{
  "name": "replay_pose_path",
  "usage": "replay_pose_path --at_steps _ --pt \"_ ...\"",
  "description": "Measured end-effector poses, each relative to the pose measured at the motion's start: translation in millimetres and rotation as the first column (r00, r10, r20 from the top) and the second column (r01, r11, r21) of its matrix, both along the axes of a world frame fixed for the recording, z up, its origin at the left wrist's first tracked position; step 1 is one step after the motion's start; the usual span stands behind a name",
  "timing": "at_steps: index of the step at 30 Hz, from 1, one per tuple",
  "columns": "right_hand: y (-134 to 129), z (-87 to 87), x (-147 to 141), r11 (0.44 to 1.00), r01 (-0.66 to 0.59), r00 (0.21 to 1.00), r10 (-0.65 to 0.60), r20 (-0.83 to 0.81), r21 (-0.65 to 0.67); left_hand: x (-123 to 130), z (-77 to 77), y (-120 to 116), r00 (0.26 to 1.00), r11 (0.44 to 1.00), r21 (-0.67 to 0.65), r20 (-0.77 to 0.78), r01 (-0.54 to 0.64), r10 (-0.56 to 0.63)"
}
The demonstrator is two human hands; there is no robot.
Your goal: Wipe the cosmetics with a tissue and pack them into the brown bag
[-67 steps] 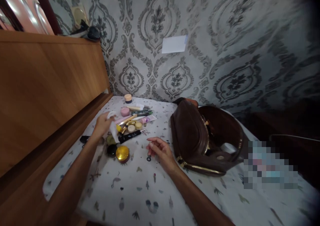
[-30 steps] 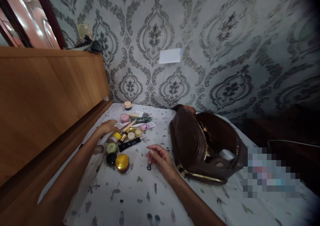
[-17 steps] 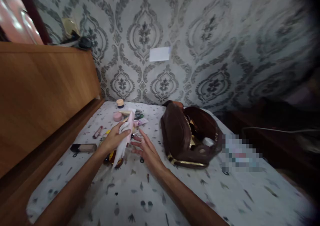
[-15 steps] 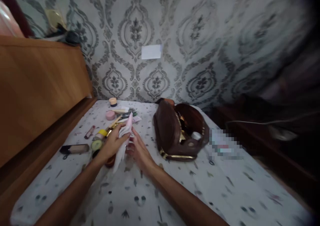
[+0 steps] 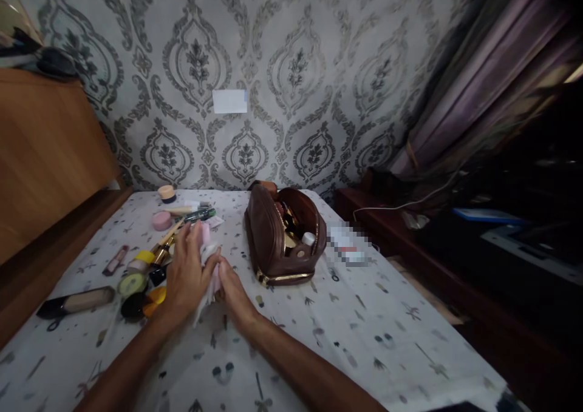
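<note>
A thin, crumpled white-and-pink tissue (image 5: 208,252) is pinched between my two hands, above the patterned cloth. My left hand (image 5: 186,269) is closed on its left side, with the back of the hand facing up. My right hand (image 5: 234,293) grips it from the right, thumb and fingertips close to the left thumb. Whether something lies wrapped inside the tissue is hidden by my fingers. Left of my left hand lie a round green-lidded jar (image 5: 132,284), a yellow-banded jar (image 5: 141,261) and a dark open compact with an orange-yellow part (image 5: 155,301).
An open brown cosmetic bag (image 5: 268,242) stands right of my hands, with items inside. A foundation tube (image 5: 77,301), a lip gloss (image 5: 115,260), a pink jar (image 5: 161,220), a peach-lidded jar (image 5: 166,193) and brushes (image 5: 182,210) lie leftward. A wooden cabinet (image 5: 50,157) borders the left.
The view has swung to the right, so the bag and jars sit further left in it. My left hand has turned to show more of its back, and the tissue is more bunched up.
</note>
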State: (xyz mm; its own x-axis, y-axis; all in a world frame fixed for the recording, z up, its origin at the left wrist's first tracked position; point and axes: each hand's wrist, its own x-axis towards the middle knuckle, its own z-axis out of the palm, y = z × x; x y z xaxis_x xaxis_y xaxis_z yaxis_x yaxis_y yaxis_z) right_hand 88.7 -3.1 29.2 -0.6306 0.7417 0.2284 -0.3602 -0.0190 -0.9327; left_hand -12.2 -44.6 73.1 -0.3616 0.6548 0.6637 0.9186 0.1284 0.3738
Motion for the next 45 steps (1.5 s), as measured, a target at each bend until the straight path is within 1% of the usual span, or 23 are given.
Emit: replay_pose_path --at_steps 4,6,8,10,12,15,17,18,20,23,25,27,28,30,32,34,36,38,40,41,42,43,45 --pt "1 5.1 10 0.983 -0.148 0.983 0.134 0.124 0.108 -22 9.7 -2 0.99 0.999 0.051 0.143 -0.014 0.007" --pt "1 4.9 11 0.975 -0.175 0.977 0.154 0.15 0.137 -34 10.7 -5 0.965 0.998 0.069 0.262 0.0 -0.018" --pt "1 3.4 11 0.977 -0.162 0.98 0.143 0.139 0.139 -43 10.9 -9 0.916 0.992 0.123 0.398 -0.009 -0.041" --pt "0 0.7 9 0.986 -0.163 0.979 0.156 0.132 0.041 -48 12.3 -13 0.859 0.982 0.182 0.51 -0.047 -0.053" --pt "0 -2.1 6 0.976 -0.155 0.979 0.172 0.106 -0.154 -48 15.3 -15 0.807 0.966 0.243 0.586 -0.094 -0.069" --pt "1 -4.1 2 0.9 -0.115 0.992 0.129 0.004 -0.419 -46 19.1 -17 0.729 0.949 0.277 0.68 -0.152 -0.082" --pt "3 -3.4 1 0.874 -0.076 0.997 0.066 -0.038 -0.479 -45 18.4 -16 0.673 0.958 0.236 0.737 -0.163 -0.067" --pt "4 -2.6 1 0.879 -0.051 0.999 0.036 -0.041 -0.474 -46 16.9 -15 0.641 0.964 0.214 0.765 -0.157 -0.065" --pt "7 -0.5 1 0.917 0.02 1.0 -0.026 -0.008 -0.398 -49 12.5 -14 0.57 0.971 0.2 0.816 -0.129 -0.093" --pt "13 3.1 6 0.978 0.12 0.992 -0.111 0.065 -0.17 -55 5.4 -13 0.441 0.98 0.188 0.887 -0.07 -0.139" --pt "16 5.0 9 0.987 0.158 0.983 -0.157 0.095 -0.011 -57 2.0 -13 0.367 0.985 0.171 0.918 -0.024 -0.151" --pt "18 5.9 12 0.977 0.187 0.975 -0.197 0.104 0.102 -57 0.1 -12 0.342 0.984 0.179 0.923 0.016 -0.173" --pt "18 5.7 12 0.97 0.207 0.971 -0.22 0.098 0.129 -56 -0.4 -12 0.348 0.981 0.189 0.919 0.029 -0.188" --pt "18 3.9 11 0.964 0.241 0.965 -0.251 0.079 0.114 -55 -0.9 -11 0.372 0.974 0.222 0.902 0.04 -0.22" --pt "17 1.1 8 0.967 0.254 0.966 -0.254 0.047 0.01 -54 -1.4 -11 0.401 0.968 0.248 0.882 0.049 -0.246" --pt "15 -1.3 4 0.965 0.226 0.973 -0.23 -0.012 -0.13 -56 -2.4 -11 0.447 0.964 0.256 0.855 0.076 -0.262" --pt "12 -2.3 2 0.957 0.172 0.978 -0.195 -0.078 -0.235 -59 -3.6 -12 0.554 0.969 0.223 0.796 0.106 -0.243" --pt "10 -2.5 1 0.955 0.123 0.981 -0.158 -0.113 -0.269 -61 -4.4 -14 0.743 0.987 0.123 0.65 0.107 -0.161" --pt "9 -3.1 2 0.964 0.098 0.985 -0.129 -0.114 -0.246 -61 -4.2 -17 0.921 0.999 -0.018 0.388 0.04 -0.03" --pt "8 -3.7 2 0.97 0.095 0.987 -0.121 -0.107 -0.222 -59 -3.7 -18 0.969 0.997 -0.08 0.244 -0.016 0.036" --pt "8 -4.3 2 0.977 0.097 0.988 -0.117 -0.096 -0.193 -57 -3.1 -19 0.989 0.989 -0.125 0.12 -0.076 0.091" --pt "7 -4.9 3 0.982 0.098 0.99 -0.112 -0.082 -0.162 -54 -2.4 -19 0.991 0.98 -0.152 0.026 -0.125 0.13" --pt "6 -4.9 3 0.989 0.096 0.994 -0.102 -0.049 -0.112 -45 -1.7 -20 0.985 0.972 -0.171 -0.075 -0.164 0.153"
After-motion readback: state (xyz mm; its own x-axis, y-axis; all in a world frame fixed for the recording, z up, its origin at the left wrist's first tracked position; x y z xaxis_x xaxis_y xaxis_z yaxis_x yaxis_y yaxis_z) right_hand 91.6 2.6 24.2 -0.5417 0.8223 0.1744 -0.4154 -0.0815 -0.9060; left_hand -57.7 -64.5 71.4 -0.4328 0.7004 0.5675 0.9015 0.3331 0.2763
